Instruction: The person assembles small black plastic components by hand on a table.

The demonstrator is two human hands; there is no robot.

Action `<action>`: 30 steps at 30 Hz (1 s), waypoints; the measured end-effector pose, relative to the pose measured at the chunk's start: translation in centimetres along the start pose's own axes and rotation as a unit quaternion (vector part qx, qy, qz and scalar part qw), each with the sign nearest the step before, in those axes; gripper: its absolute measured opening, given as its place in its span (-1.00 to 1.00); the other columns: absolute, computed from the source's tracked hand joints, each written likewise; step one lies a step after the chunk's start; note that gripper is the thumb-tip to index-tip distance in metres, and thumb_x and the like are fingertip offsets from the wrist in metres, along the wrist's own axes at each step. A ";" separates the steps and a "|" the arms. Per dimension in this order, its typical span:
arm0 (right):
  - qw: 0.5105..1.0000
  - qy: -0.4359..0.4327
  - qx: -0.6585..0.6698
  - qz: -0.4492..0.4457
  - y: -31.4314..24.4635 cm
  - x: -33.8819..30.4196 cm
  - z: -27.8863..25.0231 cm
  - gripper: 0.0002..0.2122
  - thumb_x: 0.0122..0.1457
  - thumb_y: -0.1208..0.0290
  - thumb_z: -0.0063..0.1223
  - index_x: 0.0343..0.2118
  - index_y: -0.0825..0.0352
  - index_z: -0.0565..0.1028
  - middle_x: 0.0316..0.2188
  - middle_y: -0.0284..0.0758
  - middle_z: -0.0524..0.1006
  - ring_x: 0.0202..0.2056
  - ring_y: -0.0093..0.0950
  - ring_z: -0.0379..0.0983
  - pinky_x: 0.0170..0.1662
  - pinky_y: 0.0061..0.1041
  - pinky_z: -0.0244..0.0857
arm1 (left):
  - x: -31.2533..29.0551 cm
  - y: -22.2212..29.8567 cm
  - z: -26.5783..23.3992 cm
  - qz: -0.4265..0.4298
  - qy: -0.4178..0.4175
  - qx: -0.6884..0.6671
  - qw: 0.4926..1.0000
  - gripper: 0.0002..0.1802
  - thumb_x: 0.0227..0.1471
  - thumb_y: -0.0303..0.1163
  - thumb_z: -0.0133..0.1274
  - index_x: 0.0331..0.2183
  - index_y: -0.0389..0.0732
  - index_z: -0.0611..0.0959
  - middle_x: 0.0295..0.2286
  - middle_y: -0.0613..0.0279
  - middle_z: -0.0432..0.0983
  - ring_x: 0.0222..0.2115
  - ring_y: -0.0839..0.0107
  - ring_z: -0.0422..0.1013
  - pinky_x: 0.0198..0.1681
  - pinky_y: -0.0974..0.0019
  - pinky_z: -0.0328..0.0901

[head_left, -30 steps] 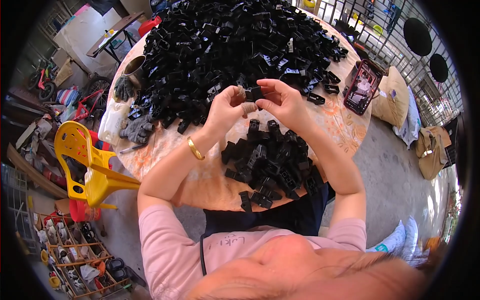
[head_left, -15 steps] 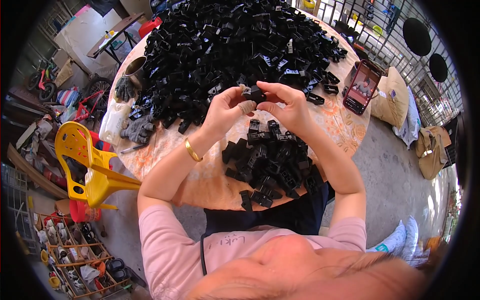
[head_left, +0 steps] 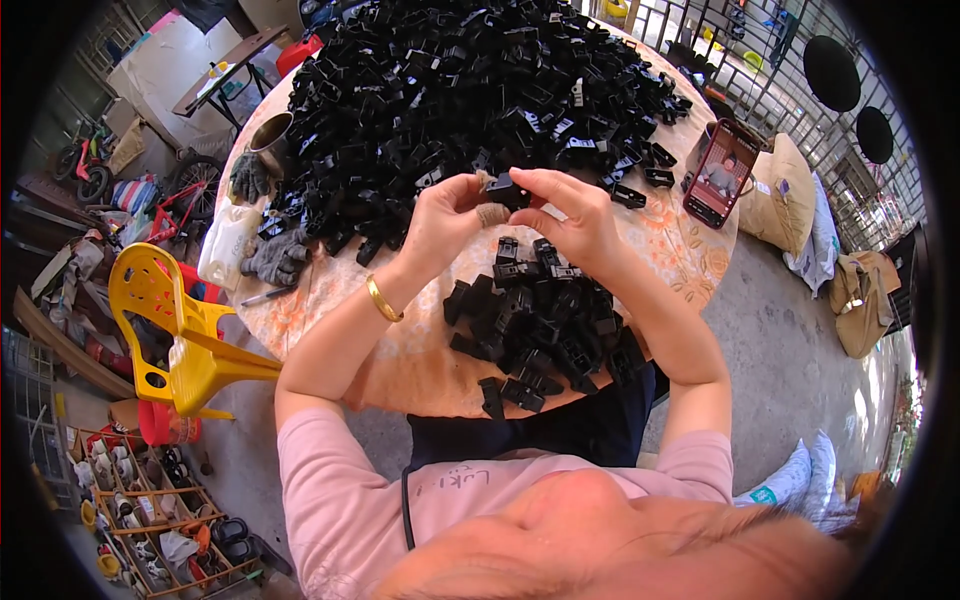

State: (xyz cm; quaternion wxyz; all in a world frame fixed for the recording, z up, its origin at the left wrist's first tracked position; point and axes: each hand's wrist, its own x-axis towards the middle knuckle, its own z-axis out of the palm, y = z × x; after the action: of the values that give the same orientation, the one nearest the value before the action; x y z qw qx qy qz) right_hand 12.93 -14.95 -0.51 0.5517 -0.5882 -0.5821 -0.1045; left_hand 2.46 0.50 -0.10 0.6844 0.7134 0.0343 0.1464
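Between my two hands, above the table, is a small black plastic part [head_left: 508,190]. My left hand [head_left: 452,212] pinches its left side, with tan wrapping on the thumb and a finger. From the right, my right hand [head_left: 568,208] grips the other side with thumb and forefinger. The fingers cover much of the part. A large heap of similar black plastic parts [head_left: 450,90] spreads across the far side of the table. Nearer me, below my hands, lies a smaller pile of black parts [head_left: 545,320].
The round table has a peach floral cloth [head_left: 390,370]. Grey gloves [head_left: 278,260], a pen [head_left: 268,295] and a metal cup [head_left: 272,135] sit at its left. A phone [head_left: 722,172] stands at the right edge. A yellow chair [head_left: 190,340] is left of the table.
Both hands stay at nearly the same place. The black part has turned slightly between my fingers, and my right fingers have shifted a little on it.
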 end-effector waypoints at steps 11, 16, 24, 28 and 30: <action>0.992 0.054 -0.111 -0.032 -1.0 0.1 1.2 -0.53 -0.20 0.44 0.27 -0.14 0.34 0.41 -0.28 -0.26 0.50 -0.30 -0.32 0.45 -0.20 -0.44 0.34 | -0.9 -0.1 1.8 0.023 0.036 -0.153 0.987 -0.78 0.08 -0.43 -0.05 -0.22 -0.32 0.53 -0.32 0.30 0.49 -0.31 0.60 0.38 -0.20 0.52 0.28; 0.955 -0.022 0.207 0.210 0.2 0.2 0.7 -0.47 -0.26 0.34 0.38 -0.15 0.38 0.44 -0.29 -0.31 0.52 -0.24 -0.50 0.45 -0.12 -0.51 0.29 | -0.7 0.0 1.2 0.030 -0.022 -0.152 0.988 -0.77 0.08 -0.44 -0.05 -0.21 -0.33 0.52 -0.31 0.30 0.49 -0.32 0.61 0.37 -0.25 0.52 0.29; 0.852 -0.178 -0.401 0.286 6.1 -0.3 -9.9 -0.51 -0.28 0.35 0.30 -0.19 0.33 0.45 -0.32 -0.21 0.51 -0.28 -0.34 0.46 -0.22 -0.47 0.35 | -1.7 0.4 1.7 0.220 -0.167 0.339 0.899 -0.67 -0.16 -0.39 0.16 -0.28 -0.28 0.51 -0.44 0.10 0.40 -0.42 0.17 0.35 -0.32 0.28 0.28; 0.822 -0.248 -0.326 0.396 7.1 -0.6 -10.0 -0.54 -0.22 0.33 0.26 -0.16 0.28 0.44 -0.30 -0.20 0.52 -0.26 -0.32 0.45 -0.17 -0.42 0.34 | -2.1 1.1 2.4 0.201 -0.212 0.313 0.903 -0.56 -0.21 -0.31 0.21 -0.25 -0.24 0.45 -0.42 0.12 0.45 -0.35 0.15 0.36 -0.30 0.25 0.28; 0.867 -0.257 -0.313 0.292 7.6 -0.5 -7.9 -0.57 -0.21 0.36 0.24 -0.19 0.28 0.45 -0.29 -0.18 0.51 -0.25 -0.27 0.44 -0.15 -0.38 0.32 | -1.8 0.8 2.1 0.220 -0.228 0.296 0.901 -0.60 -0.18 -0.27 0.21 -0.29 -0.25 0.48 -0.40 0.14 0.47 -0.37 0.21 0.39 -0.31 0.27 0.28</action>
State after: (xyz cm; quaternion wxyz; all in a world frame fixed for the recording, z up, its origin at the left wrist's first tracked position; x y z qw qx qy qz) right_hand 22.96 -19.18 -1.93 0.1752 -0.8790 -0.4417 0.0391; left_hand 1.16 -2.04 0.40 0.3809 0.8865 -0.2391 0.1095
